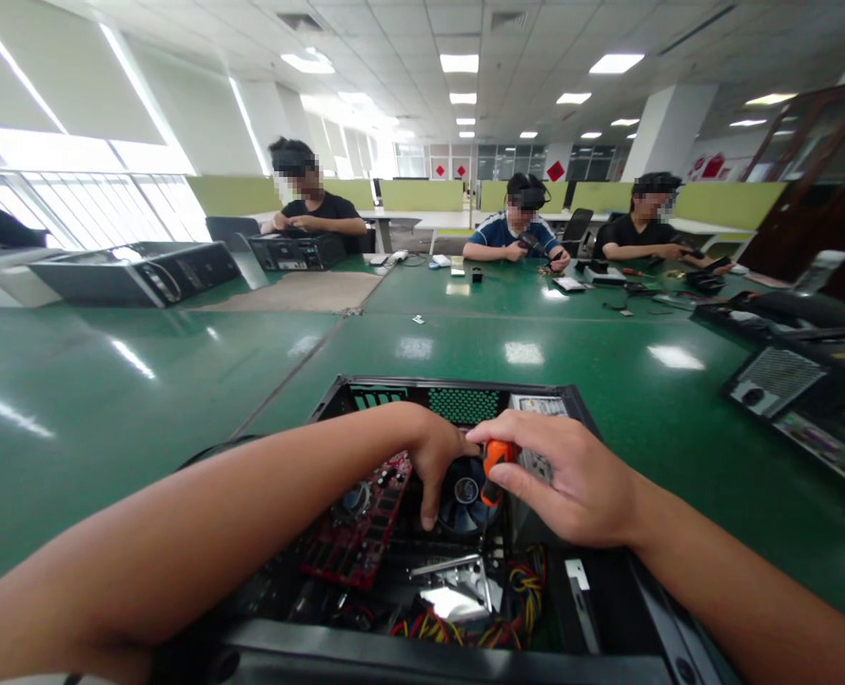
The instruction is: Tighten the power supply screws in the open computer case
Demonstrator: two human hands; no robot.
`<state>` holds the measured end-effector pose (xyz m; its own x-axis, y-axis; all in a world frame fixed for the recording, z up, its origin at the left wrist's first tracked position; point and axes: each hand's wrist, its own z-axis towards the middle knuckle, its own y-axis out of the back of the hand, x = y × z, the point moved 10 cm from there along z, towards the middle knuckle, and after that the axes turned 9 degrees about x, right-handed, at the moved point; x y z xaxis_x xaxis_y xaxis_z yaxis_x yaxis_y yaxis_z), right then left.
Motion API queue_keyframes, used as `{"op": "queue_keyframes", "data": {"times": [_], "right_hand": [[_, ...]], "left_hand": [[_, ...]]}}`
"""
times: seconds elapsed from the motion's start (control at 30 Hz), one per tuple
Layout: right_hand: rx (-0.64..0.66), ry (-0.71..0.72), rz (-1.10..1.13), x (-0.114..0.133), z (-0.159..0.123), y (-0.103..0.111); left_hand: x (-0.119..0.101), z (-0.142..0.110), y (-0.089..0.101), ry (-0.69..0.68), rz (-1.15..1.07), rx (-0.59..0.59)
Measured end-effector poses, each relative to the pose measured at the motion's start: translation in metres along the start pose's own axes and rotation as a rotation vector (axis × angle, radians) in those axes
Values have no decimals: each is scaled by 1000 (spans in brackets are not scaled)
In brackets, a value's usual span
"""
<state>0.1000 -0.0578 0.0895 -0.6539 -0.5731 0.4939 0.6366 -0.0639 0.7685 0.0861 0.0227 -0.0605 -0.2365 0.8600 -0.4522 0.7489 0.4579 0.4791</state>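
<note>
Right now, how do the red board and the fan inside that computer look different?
The red board is mostly bright red, but the fan is dark. The red board is flat with straight edges, while the fan is round, with blades around its middle. Both sit inside the open computer case, and an arm or hand partly covers each one.

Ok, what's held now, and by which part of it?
The right hand holds a screwdriver by its orange handle. The left hand is near the fan; whether it grips anything can't be told.
</note>
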Motion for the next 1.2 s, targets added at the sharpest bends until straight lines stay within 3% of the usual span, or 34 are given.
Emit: {"op": "queue_keyframes", "data": {"times": [0.33,0.7,0.97,1.2], "right_hand": [[-28,33,-40,4,2,0],[-78,51,-85,3,0,3],[-12,35,-74,4,-1,-1],[30,23,-87,4,-1,-4]], "left_hand": [[-6,2,-6,-73,30,52],[-15,-3,-4,-65,14,26],[-28,2,-8,-131,28,28],[-24,9,-7,-176,-15,12]]}}
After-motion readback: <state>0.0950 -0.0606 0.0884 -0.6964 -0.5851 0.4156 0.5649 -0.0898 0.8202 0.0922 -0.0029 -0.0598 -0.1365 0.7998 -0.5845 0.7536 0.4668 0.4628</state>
